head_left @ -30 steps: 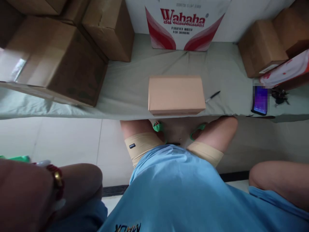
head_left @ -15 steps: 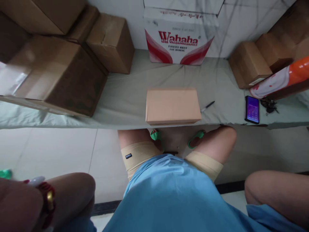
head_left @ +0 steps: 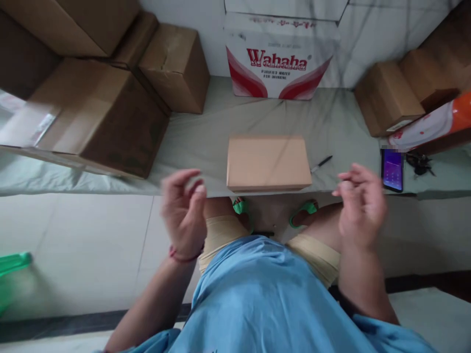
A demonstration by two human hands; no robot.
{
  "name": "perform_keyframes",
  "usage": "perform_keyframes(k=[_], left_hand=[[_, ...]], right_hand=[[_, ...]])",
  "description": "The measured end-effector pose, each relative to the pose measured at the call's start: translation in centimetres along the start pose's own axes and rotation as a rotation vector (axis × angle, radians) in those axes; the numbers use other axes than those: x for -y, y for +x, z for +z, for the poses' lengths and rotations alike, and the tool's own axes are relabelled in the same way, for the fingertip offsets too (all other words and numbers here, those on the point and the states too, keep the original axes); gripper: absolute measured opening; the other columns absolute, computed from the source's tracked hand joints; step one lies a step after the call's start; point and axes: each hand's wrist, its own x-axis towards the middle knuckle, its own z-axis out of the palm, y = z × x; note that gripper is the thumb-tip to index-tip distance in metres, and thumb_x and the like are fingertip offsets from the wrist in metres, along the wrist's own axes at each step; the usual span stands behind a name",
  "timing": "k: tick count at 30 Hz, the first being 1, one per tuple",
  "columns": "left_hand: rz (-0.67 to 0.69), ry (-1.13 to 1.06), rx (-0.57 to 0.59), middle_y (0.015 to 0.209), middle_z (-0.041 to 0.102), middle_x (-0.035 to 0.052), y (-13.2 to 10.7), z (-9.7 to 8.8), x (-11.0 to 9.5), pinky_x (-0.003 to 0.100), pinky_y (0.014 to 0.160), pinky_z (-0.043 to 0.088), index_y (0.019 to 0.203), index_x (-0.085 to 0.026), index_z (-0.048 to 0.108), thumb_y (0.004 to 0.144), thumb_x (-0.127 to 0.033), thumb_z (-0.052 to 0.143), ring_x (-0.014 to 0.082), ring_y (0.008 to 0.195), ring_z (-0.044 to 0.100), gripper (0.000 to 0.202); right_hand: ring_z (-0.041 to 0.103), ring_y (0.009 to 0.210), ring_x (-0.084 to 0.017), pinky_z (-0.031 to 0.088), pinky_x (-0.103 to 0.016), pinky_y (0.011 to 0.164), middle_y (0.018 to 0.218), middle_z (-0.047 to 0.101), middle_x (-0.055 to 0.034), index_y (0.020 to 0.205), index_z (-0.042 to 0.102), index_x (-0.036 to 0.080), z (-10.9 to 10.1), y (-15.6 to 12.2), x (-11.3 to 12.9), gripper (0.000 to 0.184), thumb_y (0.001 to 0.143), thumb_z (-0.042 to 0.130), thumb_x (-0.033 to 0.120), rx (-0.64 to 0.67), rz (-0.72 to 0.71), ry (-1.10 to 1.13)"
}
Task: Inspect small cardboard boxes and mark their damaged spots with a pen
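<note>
A plain light-brown cardboard box (head_left: 268, 162) lies closed near the front edge of the cloth-covered table. My left hand (head_left: 184, 208) hovers to its left, fingers curled and apart from the thumb, holding nothing. On the other side, my right hand (head_left: 362, 203) is raised beyond the box's right end, its fingers bent and somewhat blurred, with nothing visible in them. Neither hand touches the box. A dark pen (head_left: 321, 163) lies just right of the box. Closest to my right hand is a phone (head_left: 392, 169) with a lit purple screen.
Large brown cartons (head_left: 106, 113) stack up on the left. A white and red Wahaba-style water carton (head_left: 279, 63) stands at the back. Smaller brown boxes (head_left: 390, 98), an orange-and-white roll (head_left: 427, 125) and dark keys (head_left: 419, 164) sit on the right.
Both hands have come up from low at the sides to over the table's front edge, either side of the box. The view has shifted slightly; the box and pen stay put.
</note>
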Motion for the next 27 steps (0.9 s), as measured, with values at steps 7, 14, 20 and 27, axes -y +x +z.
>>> perform_keyframes(k=[7,14,20,27], left_hand=[[-0.184,-0.023,0.280,0.147,0.068,0.0118,-0.9,1.8,8.7,0.047,0.114,0.058,0.132,-0.024,0.074,0.079,-0.040,0.086,0.0318,0.132,0.069,0.058],[0.437,0.069,0.669,0.172,0.050,0.0102,-3.6,2.8,5.3,0.049,0.130,0.044,0.164,-0.035,0.053,0.098,-0.019,0.070,0.0304,0.160,0.047,0.070],[0.805,0.129,0.631,0.172,0.049,0.0123,-5.7,4.3,3.7,0.051,0.130,0.045,0.173,-0.032,0.037,0.096,-0.010,0.062,0.0294,0.158,0.051,0.084],[0.647,0.042,0.530,0.175,0.046,0.0076,-4.3,2.5,4.9,0.052,0.138,0.032,0.170,-0.036,0.043,0.094,-0.014,0.074,0.0314,0.163,0.043,0.085]], right_hand=[[0.060,0.147,-0.027,0.044,-0.052,0.128,0.151,0.068,-0.0076,0.138,0.072,0.027,2.1,-1.6,-9.4,0.053,0.096,0.074,0.060,0.179,0.338,0.152],[0.071,0.090,-0.017,0.064,-0.037,0.083,0.097,0.074,0.0023,0.102,0.074,0.027,1.4,-0.1,-9.8,0.053,0.077,0.086,0.072,-0.179,0.556,0.449],[0.070,0.086,-0.017,0.062,-0.036,0.076,0.095,0.074,0.0019,0.101,0.074,0.027,-0.4,-0.6,-8.7,0.048,0.081,0.085,0.069,-0.113,0.625,0.526],[0.071,0.104,-0.022,0.059,-0.040,0.093,0.116,0.074,-0.0058,0.125,0.076,0.027,-1.9,-3.0,-5.1,0.042,0.091,0.078,0.052,0.065,0.246,0.249]])
